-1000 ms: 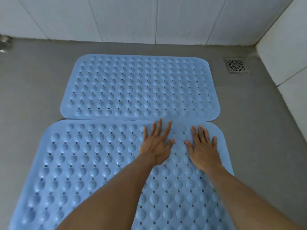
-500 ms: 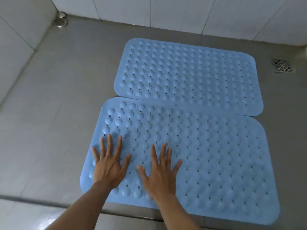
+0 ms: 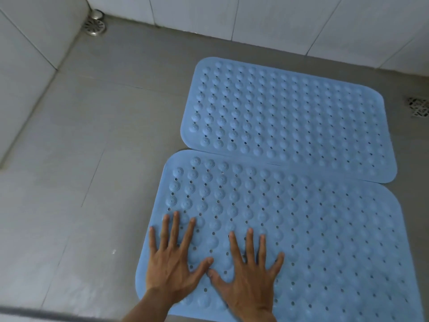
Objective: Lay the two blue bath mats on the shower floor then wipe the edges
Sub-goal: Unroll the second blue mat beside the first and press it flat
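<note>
Left hand [image 3: 173, 263] and right hand [image 3: 249, 277] flat, fingers spread, grasping nothing, thumbs nearly touching, on near blue mat [image 3: 313, 240]. Far blue mat [image 3: 290, 117] just beyond, edges meeting, on shower floor [image 3: 92, 159].

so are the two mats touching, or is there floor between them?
Touching. The head view shows the near mat meeting the far mat along their shared edge, slightly overlapping it toward the right, with no floor showing between.

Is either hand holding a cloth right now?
No, the left hand and the right hand both lie flat with fingers spread on the near blue mat, and no cloth is in view.
</note>
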A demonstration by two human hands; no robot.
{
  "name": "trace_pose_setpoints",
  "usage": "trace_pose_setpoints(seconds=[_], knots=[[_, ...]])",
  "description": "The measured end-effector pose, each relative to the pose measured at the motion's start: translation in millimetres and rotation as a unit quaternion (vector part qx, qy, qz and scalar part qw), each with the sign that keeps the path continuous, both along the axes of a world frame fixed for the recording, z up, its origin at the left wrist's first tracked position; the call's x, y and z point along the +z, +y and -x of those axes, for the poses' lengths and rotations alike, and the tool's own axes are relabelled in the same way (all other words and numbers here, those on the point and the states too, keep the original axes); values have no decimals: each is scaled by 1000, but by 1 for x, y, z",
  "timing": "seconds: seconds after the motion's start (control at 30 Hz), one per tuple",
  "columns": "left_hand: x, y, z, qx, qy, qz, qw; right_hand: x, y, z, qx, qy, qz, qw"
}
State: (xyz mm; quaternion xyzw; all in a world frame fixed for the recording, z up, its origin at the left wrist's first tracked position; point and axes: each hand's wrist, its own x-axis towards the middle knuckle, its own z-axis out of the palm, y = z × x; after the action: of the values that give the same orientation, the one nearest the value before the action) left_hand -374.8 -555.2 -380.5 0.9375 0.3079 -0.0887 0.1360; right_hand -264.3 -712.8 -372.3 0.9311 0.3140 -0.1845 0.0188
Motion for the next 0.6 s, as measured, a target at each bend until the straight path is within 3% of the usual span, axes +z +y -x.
trace_pose_setpoints(seconds=[0.6], knots=[[-5, 3, 4, 5, 6, -26, 1000, -1, -11, 1, 35, 6, -12, 999]])
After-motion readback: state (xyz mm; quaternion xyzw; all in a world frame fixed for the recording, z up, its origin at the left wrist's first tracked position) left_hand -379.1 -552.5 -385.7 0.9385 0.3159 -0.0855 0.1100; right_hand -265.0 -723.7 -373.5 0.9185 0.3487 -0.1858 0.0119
